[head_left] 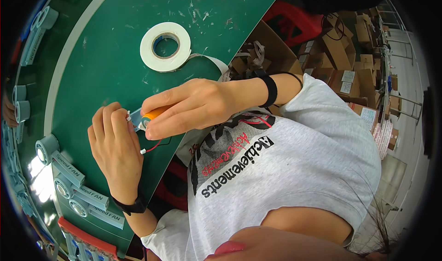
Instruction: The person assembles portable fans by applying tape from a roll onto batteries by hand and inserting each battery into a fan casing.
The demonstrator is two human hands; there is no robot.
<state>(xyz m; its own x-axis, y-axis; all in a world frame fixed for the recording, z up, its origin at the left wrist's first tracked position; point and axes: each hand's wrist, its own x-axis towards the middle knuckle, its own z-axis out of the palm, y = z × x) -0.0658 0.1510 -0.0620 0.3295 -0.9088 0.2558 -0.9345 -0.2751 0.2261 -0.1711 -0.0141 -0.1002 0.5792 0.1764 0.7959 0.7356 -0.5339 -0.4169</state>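
Observation:
Over the green table (110, 44), my two hands meet at the left of the table's near edge. My right hand (193, 104) is closed, with thumb and fingers around an orange cylinder (157, 113) that looks like a battery cell. My left hand (115, 136) pinches a small pale blue plastic part (134, 118) against the cylinder's end. Fingers hide most of that part. Below the right hand hangs a thin red and black wire with a white connector (142, 151); where it joins is hidden.
A roll of white tape (146, 53) lies beyond my hands, its loose strip trailing right. Several grey-blue handheld fan housings (69, 169) line the left side. A red-rimmed bin (87, 238) stands lower left. Cardboard boxes (340, 83) and a red stool (294, 23) are at the right.

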